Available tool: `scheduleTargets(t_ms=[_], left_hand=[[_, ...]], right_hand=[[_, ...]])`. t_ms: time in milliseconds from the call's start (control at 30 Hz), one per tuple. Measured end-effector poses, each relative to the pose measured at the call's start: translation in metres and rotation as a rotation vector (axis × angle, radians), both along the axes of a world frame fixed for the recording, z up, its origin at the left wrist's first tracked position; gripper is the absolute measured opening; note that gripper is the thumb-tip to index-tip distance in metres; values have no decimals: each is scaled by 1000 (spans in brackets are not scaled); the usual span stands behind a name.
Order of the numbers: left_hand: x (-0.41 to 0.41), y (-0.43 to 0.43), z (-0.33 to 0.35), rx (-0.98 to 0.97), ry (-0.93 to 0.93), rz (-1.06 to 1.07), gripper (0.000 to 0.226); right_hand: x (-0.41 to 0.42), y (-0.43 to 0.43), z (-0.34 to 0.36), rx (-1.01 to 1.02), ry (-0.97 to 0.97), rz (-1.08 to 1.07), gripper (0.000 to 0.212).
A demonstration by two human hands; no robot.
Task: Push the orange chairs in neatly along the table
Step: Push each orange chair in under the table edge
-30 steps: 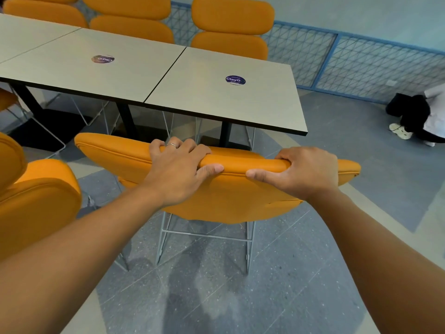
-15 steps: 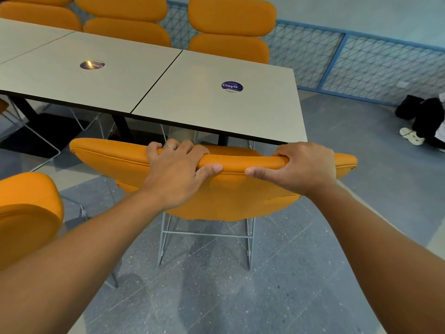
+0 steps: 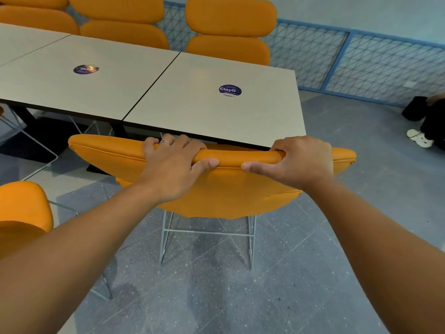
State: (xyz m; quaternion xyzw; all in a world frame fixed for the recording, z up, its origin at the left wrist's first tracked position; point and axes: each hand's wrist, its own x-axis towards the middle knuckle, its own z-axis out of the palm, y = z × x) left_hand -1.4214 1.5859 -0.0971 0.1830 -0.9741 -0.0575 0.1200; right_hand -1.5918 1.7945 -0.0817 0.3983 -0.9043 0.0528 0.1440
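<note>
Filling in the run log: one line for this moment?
phase: chair push-in | left hand: grips chair backrest top | right hand: grips same top | backrest: at table edge

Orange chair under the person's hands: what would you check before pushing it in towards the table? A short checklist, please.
1. Left hand grips the orange chair by its top edge: ok.
2. Right hand grips the same edge: ok.
3. Chair roughly centred on the end section of the table: ok.
4. Seat clears the table's underside: cannot tell, hidden by the backrest.
5. Floor around the wire legs free of obstacles: ok where visible.
6. Neighbouring chair stands apart on the left: ok.
</note>
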Motion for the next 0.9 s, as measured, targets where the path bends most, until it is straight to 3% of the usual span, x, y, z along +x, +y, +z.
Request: scheduleTargets(t_ms=[900], left_hand=[[-14,2,8,135,-102,44,79]], right_hand=[[-29,-8,-5,33,51,14,100]])
